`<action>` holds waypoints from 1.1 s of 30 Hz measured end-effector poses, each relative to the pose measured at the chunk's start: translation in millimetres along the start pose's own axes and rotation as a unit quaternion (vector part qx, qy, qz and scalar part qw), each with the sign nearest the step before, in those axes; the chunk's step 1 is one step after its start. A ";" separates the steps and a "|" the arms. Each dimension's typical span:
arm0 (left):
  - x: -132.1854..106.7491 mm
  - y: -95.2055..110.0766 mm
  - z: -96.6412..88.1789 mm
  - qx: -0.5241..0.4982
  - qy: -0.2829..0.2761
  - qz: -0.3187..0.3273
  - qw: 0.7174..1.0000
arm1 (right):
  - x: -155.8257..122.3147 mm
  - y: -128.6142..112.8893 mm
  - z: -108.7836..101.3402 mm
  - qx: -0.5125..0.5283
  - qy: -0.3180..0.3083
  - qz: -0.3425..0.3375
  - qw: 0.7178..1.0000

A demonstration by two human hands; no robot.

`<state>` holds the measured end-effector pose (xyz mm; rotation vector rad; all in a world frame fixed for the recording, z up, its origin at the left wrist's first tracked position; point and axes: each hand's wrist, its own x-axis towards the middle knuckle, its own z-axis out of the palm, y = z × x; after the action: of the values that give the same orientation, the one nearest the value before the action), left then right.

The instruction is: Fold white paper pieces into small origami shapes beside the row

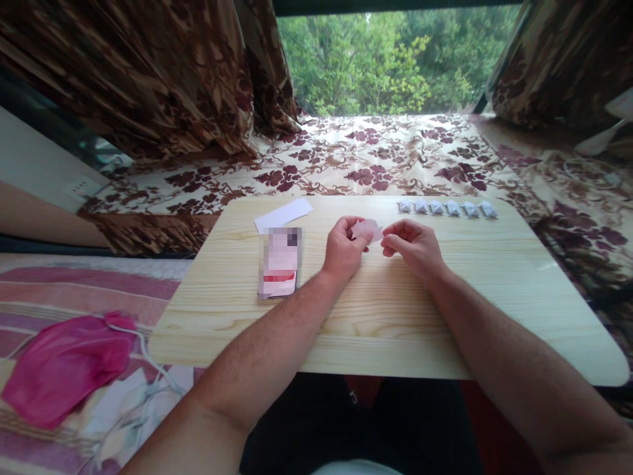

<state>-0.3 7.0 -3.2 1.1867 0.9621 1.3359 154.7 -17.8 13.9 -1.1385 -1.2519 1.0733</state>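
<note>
My left hand [343,249] and my right hand [415,247] meet over the middle of a light wooden table [386,316]. Both pinch a small pale pink piece of paper [368,229] between them, the fingers curled round its edges. The paper is folded and partly hidden by my fingers. A row of several small folded white paper figures [446,208] lies along the table's far edge, to the right of my hands.
A phone [279,262] lies flat on the table left of my left hand, with a white paper slip [283,214] just behind it. A pink cloth bag [64,366] rests on striped bedding at the left. Floral fabric and curtains [148,72] lie beyond.
</note>
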 end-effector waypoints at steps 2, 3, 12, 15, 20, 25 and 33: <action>-0.5 1.0 0.0 -0.006 -0.006 -0.003 1.000 | 0.4 0.3 0.1 -0.006 0.006 -0.009 1.000; -0.8 1.8 0.1 -0.008 -0.010 -0.006 1.000 | 0.6 0.4 0.2 -0.008 0.008 -0.013 1.000; -6.4 8.0 0.9 0.026 -0.040 -0.019 0.999 | 1.4 8.4 3.8 -0.028 0.022 -0.063 0.997; -6.5 7.5 1.1 0.041 -0.039 -0.005 0.998 | 0.9 14.8 3.5 -0.027 0.007 -0.085 0.996; -5.0 6.1 1.5 0.072 -0.022 0.018 0.997 | -1.6 15.1 4.6 -0.014 -0.020 -0.093 0.995; -2.2 1.8 0.3 0.076 -0.014 0.028 0.997 | -3.0 11.1 7.5 -0.009 -0.022 -0.103 0.994; -3.1 3.2 -1.4 0.117 -0.024 0.020 0.993 | -1.0 14.5 5.5 -0.088 0.025 -0.094 0.991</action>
<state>-2.3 3.7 -0.7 1.4148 1.0866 1.2438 149.4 -16.5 -0.7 -1.1462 -1.4040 0.8021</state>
